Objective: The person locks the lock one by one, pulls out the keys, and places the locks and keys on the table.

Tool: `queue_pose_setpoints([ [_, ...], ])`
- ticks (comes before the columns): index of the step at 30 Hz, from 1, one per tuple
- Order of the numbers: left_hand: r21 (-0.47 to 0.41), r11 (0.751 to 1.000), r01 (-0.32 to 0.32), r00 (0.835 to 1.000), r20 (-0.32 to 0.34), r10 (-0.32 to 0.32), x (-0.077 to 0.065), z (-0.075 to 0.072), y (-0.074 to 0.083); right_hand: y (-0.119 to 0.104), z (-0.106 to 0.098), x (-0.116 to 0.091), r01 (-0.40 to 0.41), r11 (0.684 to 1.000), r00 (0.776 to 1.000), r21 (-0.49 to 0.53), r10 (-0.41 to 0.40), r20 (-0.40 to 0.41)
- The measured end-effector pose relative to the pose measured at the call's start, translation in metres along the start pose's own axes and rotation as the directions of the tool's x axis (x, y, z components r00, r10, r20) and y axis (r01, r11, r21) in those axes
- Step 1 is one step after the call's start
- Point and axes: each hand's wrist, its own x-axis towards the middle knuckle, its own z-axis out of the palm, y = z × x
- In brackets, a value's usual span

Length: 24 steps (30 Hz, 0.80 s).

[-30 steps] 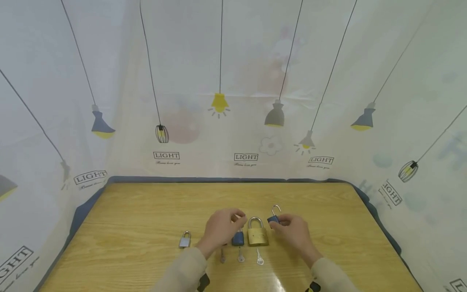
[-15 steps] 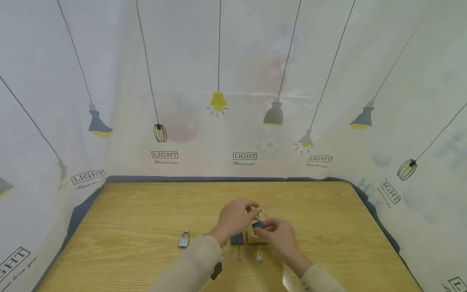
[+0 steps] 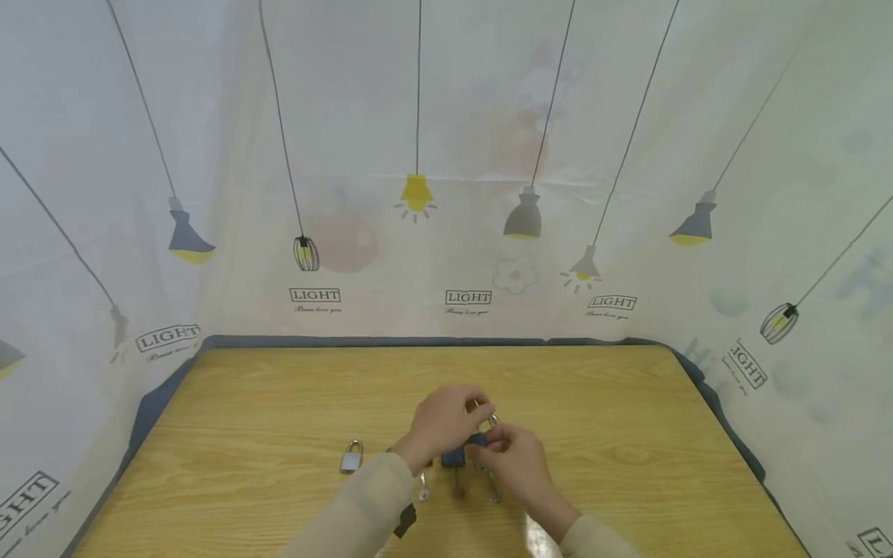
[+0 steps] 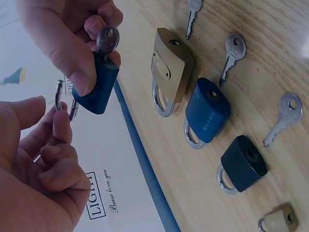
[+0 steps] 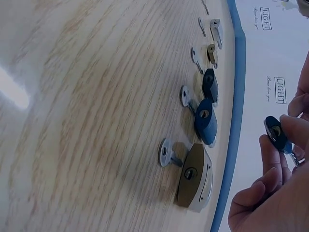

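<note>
My right hand (image 3: 519,465) pinches a small blue padlock (image 4: 99,87) by its body, held above the table. A key (image 4: 107,39) stands in the padlock's keyhole. Its shackle (image 4: 59,94) is unlatched, with one end free. At that shackle my left hand (image 4: 43,169) has its fingers curled and seems to hold it; the exact contact is partly hidden. Below the hands, a large brass padlock (image 4: 171,65), a blue padlock (image 4: 207,111), a dark padlock (image 4: 244,164) and a small brass padlock (image 4: 280,220) stand in a row.
A silver padlock (image 3: 351,459) stands at the row's left end. Loose keys lie before the padlocks, among them one key (image 4: 234,48) by the blue padlock and another key (image 4: 285,116) by the dark one. A lamp-printed curtain (image 3: 391,310) surrounds the wooden table (image 3: 265,403).
My right hand has brought the padlock leftward, from beside the large brass padlock to in front of it. My left hand has moved right and met the shackle.
</note>
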Motion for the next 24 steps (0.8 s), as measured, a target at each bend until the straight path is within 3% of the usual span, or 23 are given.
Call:
queue_pose_setpoints([
  [13,-0.065,0.998,0.002,0.999,-0.032,-0.004,-0.013,-0.012,-0.012,-0.001,0.004,0.000,-0.061,0.993,0.998,0.102,0.058,0.025],
  [20,-0.124,0.992,0.007,0.999,-0.051,-0.014,-0.019,-0.014,-0.021,-0.001,0.002,0.000,-0.058,0.991,0.992,0.119,0.044,0.115],
  [24,-0.141,0.990,0.006,0.998,-0.062,-0.015,-0.020,-0.014,-0.024,-0.002,0.004,0.000,-0.071,0.992,0.990,0.102,0.058,0.125],
])
